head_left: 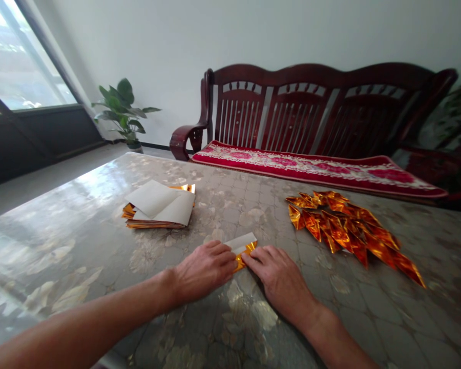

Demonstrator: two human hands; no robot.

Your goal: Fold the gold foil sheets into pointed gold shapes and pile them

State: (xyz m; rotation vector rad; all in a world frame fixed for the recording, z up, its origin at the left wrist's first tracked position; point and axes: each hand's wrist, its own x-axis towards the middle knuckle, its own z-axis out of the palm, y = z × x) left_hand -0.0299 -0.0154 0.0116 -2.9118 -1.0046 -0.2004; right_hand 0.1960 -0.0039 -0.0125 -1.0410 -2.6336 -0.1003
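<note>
A small sheet of gold foil paper [243,245], white on its back, lies partly folded on the table [80,256] right in front of me. My left hand [203,269] presses down on its left side with curled fingers. My right hand [274,274] pinches its right edge, fingers closed on the paper. To the left sits a stack of flat gold sheets [159,207], its top sheets white side up. To the right lies a pile of folded gold pieces [349,230].
The table has a glossy floral-patterned cover. Behind it stands a dark wooden bench [322,110] with a red cushion [315,169]. A potted plant [125,113] stands by the wall near a large window [19,66] at the left.
</note>
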